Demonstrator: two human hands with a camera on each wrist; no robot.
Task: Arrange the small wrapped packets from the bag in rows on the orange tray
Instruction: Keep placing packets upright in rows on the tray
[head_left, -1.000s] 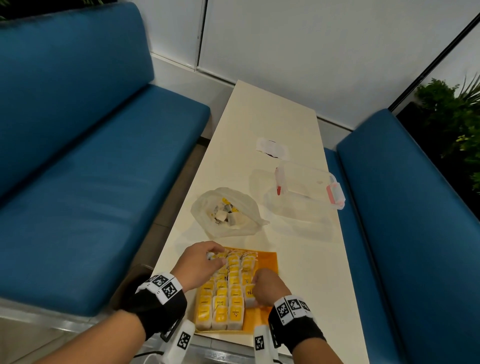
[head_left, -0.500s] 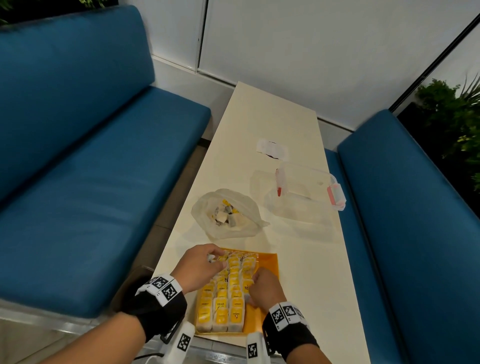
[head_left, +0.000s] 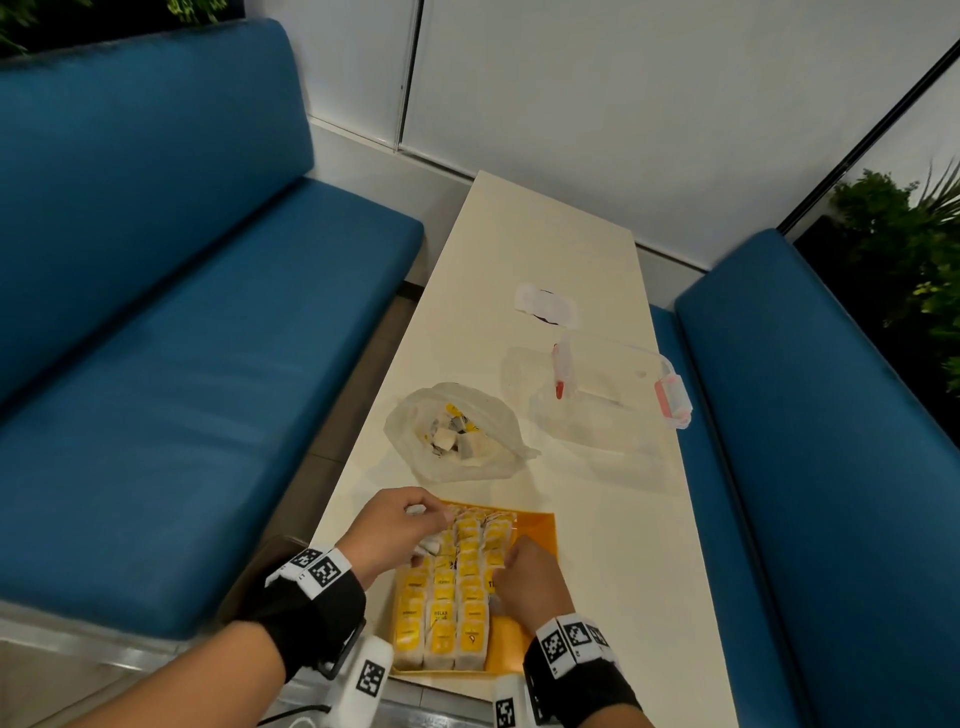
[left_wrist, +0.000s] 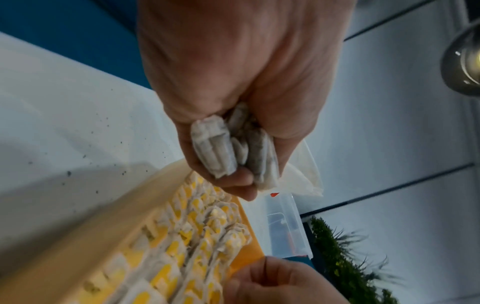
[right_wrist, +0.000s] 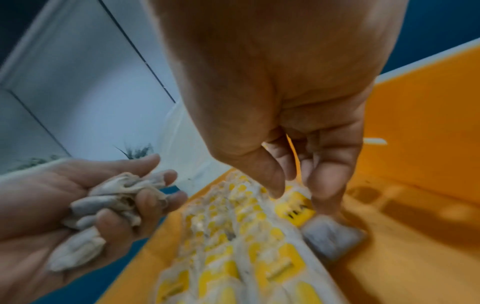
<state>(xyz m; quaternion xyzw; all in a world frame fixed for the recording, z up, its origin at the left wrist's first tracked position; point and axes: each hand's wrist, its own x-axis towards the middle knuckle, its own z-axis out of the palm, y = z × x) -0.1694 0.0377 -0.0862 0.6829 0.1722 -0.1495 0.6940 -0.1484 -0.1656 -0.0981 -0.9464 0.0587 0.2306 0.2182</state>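
Your packets (head_left: 441, 618) look like matt, crinkled paper; the tray (head_left: 535, 530) is smooth plastic, the bag (head_left: 415, 415) thin cloudy film, the box (head_left: 613, 374) clear glossy plastic, the table (head_left: 519, 249) smooth.

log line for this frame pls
left hand: holds spare packets | right hand: fingers placing packet beside rows | orange tray: part filled | bag: packets left

Light: even, soft indoor brightness in the head view.
Shadows: faint, under the bag (head_left: 457, 434) on the table (head_left: 530, 249).
Blur: both wrist views smeared, tinted; nearest packets (right_wrist: 233, 267) unfocused.
Distortion: wide-angle bending at edges.
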